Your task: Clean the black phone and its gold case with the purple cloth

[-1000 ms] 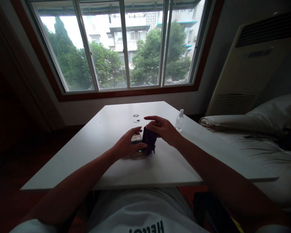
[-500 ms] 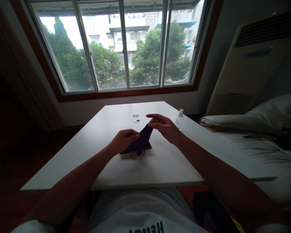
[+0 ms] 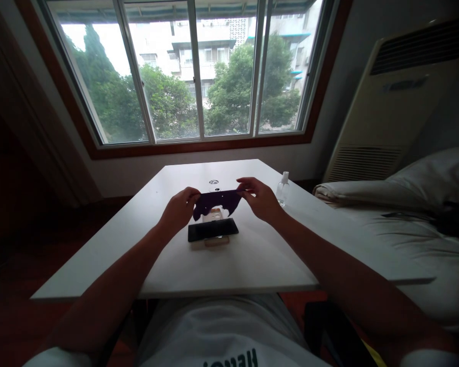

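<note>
A dark purple cloth [image 3: 219, 198] is stretched between my two hands, its lower edge hanging unevenly. My left hand [image 3: 180, 205] pinches its left end, and my right hand [image 3: 258, 198] pinches the right end between thumb and fingers. Just below the cloth lies a black phone [image 3: 213, 230], screen up, resting across a clear phone case [image 3: 216, 241]. The upper part of the case shows behind the phone, under the cloth's hanging edge. The cloth is held above the phone, apart from it.
The white table [image 3: 176, 270] reaches toward the window. A clear spray bottle [image 3: 283, 189] stands to the right of my right hand. Beyond the cloth are a round sticker-like mark [image 3: 213, 182] and a second one partly hidden. A cushioned seat [image 3: 382, 214] is on the right.
My left hand has moved up and left, pulling the bunched cloth out wide and level. The phone and case beneath are now uncovered. My right hand has shifted slightly right.
</note>
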`<state>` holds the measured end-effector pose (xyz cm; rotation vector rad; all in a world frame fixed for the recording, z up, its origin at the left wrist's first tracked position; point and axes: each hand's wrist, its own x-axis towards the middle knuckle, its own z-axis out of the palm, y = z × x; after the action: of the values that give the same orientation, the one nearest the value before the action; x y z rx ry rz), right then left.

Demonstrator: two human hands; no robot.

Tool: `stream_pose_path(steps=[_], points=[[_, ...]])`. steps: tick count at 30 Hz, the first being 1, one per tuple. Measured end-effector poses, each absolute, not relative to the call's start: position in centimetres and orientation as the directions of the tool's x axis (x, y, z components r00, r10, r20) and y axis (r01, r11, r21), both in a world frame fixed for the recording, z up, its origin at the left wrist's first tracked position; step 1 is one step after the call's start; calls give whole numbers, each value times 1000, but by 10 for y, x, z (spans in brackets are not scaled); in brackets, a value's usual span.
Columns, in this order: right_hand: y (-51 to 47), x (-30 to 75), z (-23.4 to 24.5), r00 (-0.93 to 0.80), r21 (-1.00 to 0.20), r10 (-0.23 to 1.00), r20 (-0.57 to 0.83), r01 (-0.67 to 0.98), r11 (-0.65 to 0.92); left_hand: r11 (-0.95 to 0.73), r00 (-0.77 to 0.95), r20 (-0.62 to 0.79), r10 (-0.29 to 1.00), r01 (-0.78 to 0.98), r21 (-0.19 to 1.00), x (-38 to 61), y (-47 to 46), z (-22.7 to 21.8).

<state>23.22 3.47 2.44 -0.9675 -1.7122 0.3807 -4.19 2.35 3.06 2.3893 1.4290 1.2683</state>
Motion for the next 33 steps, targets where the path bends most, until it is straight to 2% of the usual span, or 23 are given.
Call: stream_pose_path(steps=[3, 6, 9, 12, 16, 20, 23, 25, 28, 30, 33], points=[[36, 234, 24, -129, -652, 767, 629, 449, 611, -592, 326, 577, 748, 720, 361, -53, 26, 37], [37, 238, 25, -285, -659, 802, 524, 460, 594, -624, 451, 455, 768, 686, 373, -66, 28, 42], [36, 242, 27, -518, -710, 802, 296, 443, 548, -579, 596, 138, 791, 659, 479, -76, 27, 44], [35, 245, 27, -692, -755, 720, 51, 445, 481, -529, 704, -149, 694, 639, 558, -81, 23, 43], [34, 246, 24, -762, -752, 630, -148, 501, 428, -537, 766, -214, 606, 593, 600, -81, 16, 45], [33, 247, 23, -777, -773, 595, -206, 502, 389, -561, 799, -243, 550, 569, 601, -82, 11, 48], [34, 248, 22, -776, -788, 597, -203, 491, 371, -568, 802, -237, 548, 565, 599, -84, 11, 49], [37, 248, 21, -753, -799, 640, -154, 476, 368, -585, 798, -203, 568, 565, 582, -86, 14, 49], [42, 246, 18, -638, -784, 769, 31, 463, 415, -586, 747, -160, 645, 618, 524, -87, 20, 47], [43, 243, 16, -510, -724, 838, 193, 502, 472, -557, 666, -101, 739, 688, 465, -87, 26, 45], [41, 238, 16, -362, -610, 827, 430, 559, 562, -522, 519, 122, 846, 762, 383, -85, 34, 41]])
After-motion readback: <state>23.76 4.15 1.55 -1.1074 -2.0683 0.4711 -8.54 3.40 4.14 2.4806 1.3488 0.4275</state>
